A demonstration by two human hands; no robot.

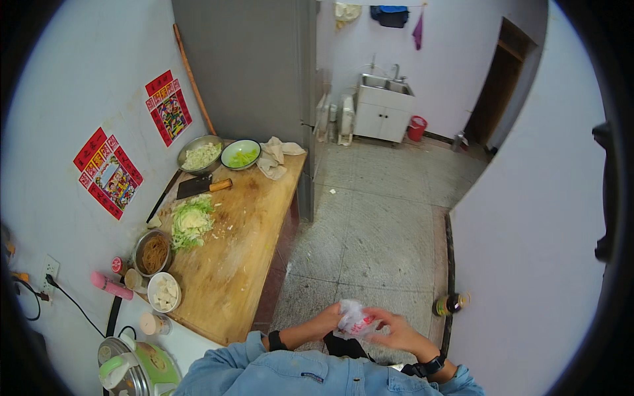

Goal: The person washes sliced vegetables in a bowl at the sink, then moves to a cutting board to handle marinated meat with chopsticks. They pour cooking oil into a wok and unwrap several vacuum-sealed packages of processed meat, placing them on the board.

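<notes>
Close in front of my body, a crumpled translucent plastic bag [354, 319] with red print is between my hands, above the floor. My left hand [324, 321] grips its left side. My right hand [394, 330] has its fingers curled around the bag's right side. To the left stands a wooden board [233, 267] bearing a heap of shredded cabbage [192, 222] and a cleaver [203, 186] with a wooden handle. A white bowl of tofu cubes [164, 292] and a metal bowl of brown noodles [153, 252] sit along its left edge.
A metal bowl of chopped vegetable [200, 154], an enamel bowl [241, 154] and a cloth [275, 156] lie at the board's far end, beside a grey refrigerator [247, 74]. A green appliance [158, 369] stands lower left. A bottle [448, 304] stands by the right wall; a sink cabinet [381, 116] is beyond.
</notes>
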